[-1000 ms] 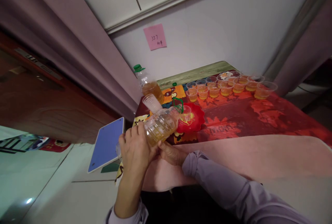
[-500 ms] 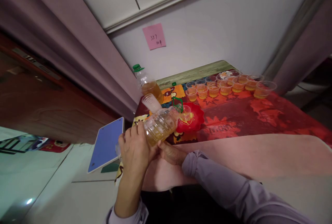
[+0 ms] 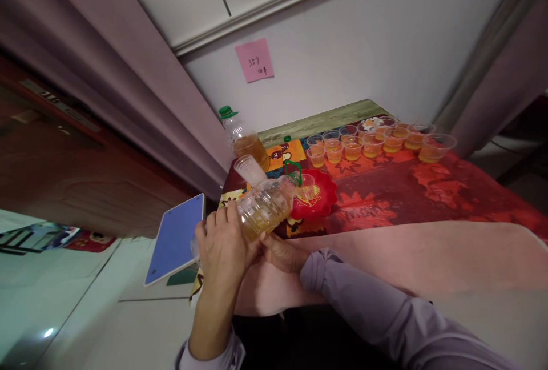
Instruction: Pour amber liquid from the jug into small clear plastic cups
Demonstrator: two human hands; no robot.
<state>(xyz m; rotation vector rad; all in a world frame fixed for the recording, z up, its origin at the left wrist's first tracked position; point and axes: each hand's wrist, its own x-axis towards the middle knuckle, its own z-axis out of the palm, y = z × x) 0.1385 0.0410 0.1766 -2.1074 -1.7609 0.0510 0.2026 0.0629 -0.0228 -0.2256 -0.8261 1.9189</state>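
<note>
Tilted bottle (image 3: pixel 268 207): held slantwise in front of the person, at the left end of the covered table (image 3: pixel 398 204), with yellowish liquid seen inside
Long axis: laid from the base at near left to the neck at far right, with the neck directed at the clear cup (image 3: pixel 306 188)
Clear cup: placed in the red scalloped dish (image 3: pixel 327 192), ahead of both hands and to their right; whether its rim is touched by the neck cannot be told
Left hand (image 3: pixel 225 247): clasped on the rear part of the bottle, fingers laid over its upper side
Right hand (image 3: pixel 283 253): set against the bottle's underside as a support; its fingers are partly hidden, so how firmly they are closed cannot be told
Nearer hand: less space is left between cup and right hand than between cup and left
Green handle (image 3: pixel 293 172): seen at the bottle's neck, beside the cup
Cup stack (image 3: pixel 248 168): tilted, just beyond the bottle
Filled cups (image 3: pixel 353 149): ranged upright along the far side, yellowish liquid in them
Since a second ago: the view is shifted very slightly; no change in grip or tilt can be made out
</note>
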